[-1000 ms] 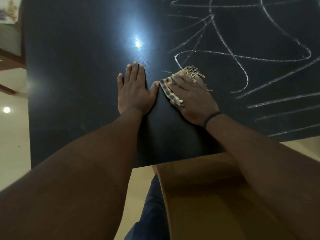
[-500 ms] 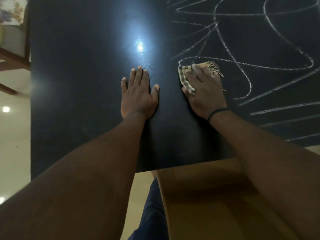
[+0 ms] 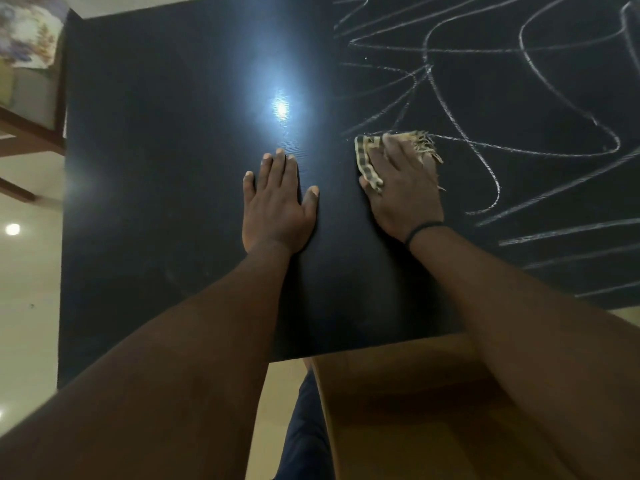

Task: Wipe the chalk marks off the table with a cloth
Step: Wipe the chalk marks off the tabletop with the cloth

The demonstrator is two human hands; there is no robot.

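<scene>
Two hands lie on the dark bench (image 3: 156, 168): the left hand (image 3: 277, 206) flat with fingers straight, the right hand (image 3: 405, 188) spread, pressing the checked cloth (image 3: 367, 157) at the chalk marks' (image 3: 485, 143) near-left edge. Soft, light and fringed, the cloth likely bunches; a flat palm over its middle suits best.

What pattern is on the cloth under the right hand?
The cloth is tan with dark checks and a frayed fringe; the head view shows it.

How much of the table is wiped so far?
Done: the left part of the table shows no chalk. In hand: the right hand presses the cloth at the edge of the chalk marks. Left: the scribbles across the right side.
</scene>
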